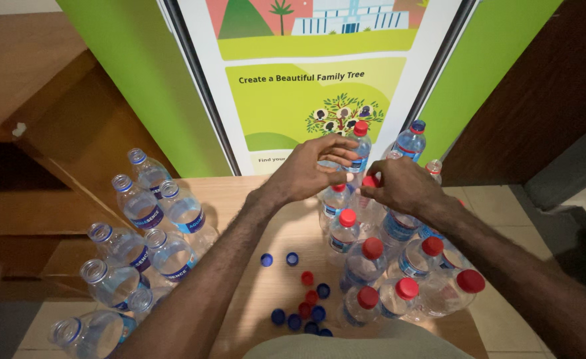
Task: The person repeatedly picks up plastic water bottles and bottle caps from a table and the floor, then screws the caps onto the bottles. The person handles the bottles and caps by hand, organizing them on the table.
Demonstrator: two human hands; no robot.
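My left hand [313, 169] curls around the neck of a clear plastic bottle [362, 203] at the far side of a wooden table [266, 199]. My right hand [399, 186] pinches a red cap [370, 181] at that bottle's mouth. Around them stand several capped bottles, among them a red-capped one [360, 147] and a blue-capped one [411, 141] behind my hands. More red-capped bottles [406, 289] stand nearer to me on the right.
Several open, capless bottles [140, 233] are grouped on the table's left. Loose red and blue caps [306, 309] lie in the middle near the front edge. A green wall with a poster rises behind the table. Wooden steps stand on the left.
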